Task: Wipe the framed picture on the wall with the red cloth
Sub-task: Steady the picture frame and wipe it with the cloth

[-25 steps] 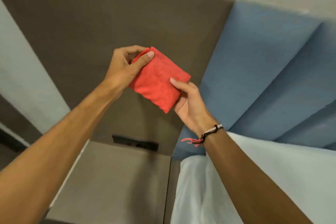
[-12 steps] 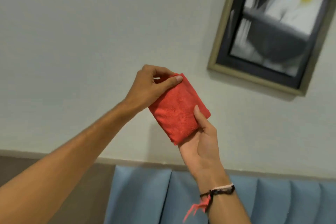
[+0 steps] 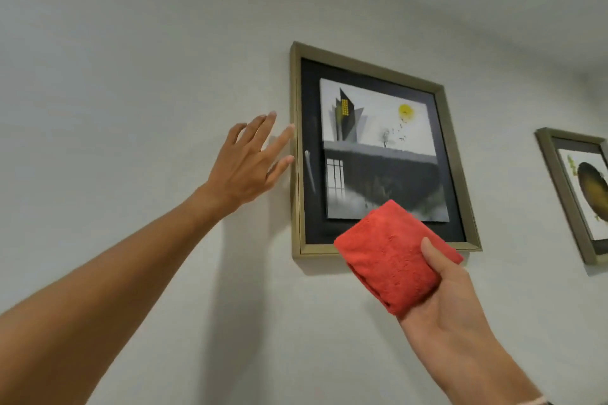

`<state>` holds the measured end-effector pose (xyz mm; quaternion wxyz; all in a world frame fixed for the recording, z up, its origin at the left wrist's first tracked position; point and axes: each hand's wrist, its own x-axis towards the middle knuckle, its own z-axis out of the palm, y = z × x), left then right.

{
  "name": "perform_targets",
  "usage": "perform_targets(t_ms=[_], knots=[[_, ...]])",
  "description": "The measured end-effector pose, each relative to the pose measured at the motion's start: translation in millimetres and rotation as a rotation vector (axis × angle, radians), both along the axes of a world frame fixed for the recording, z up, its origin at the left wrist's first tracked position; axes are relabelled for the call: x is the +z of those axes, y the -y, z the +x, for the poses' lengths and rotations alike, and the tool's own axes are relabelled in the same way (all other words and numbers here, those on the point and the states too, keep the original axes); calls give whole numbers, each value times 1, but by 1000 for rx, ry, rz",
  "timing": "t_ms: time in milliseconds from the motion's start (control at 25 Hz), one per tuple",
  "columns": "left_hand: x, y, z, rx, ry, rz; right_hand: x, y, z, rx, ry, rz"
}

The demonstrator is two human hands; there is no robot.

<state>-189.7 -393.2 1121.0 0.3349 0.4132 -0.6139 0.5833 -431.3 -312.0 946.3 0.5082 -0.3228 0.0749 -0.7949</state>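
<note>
The framed picture (image 3: 378, 148) hangs on the pale wall, with a gold frame, a black mat and a grey print showing a yellow sun. My right hand (image 3: 450, 299) holds the folded red cloth (image 3: 391, 256) in front of the frame's lower right corner; whether the cloth touches the glass I cannot tell. My left hand (image 3: 246, 164) is raised with fingers spread, its fingertips at the frame's left edge.
A second gold-framed picture (image 3: 582, 194) hangs to the right, partly cut off by the image edge. Bare wall (image 3: 131, 76) surrounds both frames.
The view has swung up from the blue headboard to the wall. My left hand let go of the cloth and reached to the frame's left edge. My right hand carried the cloth up to the picture.
</note>
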Motion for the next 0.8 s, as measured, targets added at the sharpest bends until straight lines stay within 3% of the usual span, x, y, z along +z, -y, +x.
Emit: perform_targets(t_ms=[80, 160, 280, 400, 480, 600, 800], knots=[[28, 14, 5, 120, 79, 0, 26, 23, 1, -208, -16, -52], [47, 31, 8, 125, 63, -49, 61, 51, 11, -561, -175, -165], [54, 42, 9, 88, 64, -96, 108, 86, 36, -1005, -668, -424], [55, 45, 10, 81, 48, -121, 102, 120, 55, -1314, -1316, -517], [54, 45, 10, 94, 38, -133, 79, 132, 59, -1381, -1472, -521], [53, 45, 9, 118, 34, -147, 58, 138, 63, -1331, -1514, -475], [53, 43, 9, 134, 39, -148, 123, 134, 66, -1287, -1609, -383]])
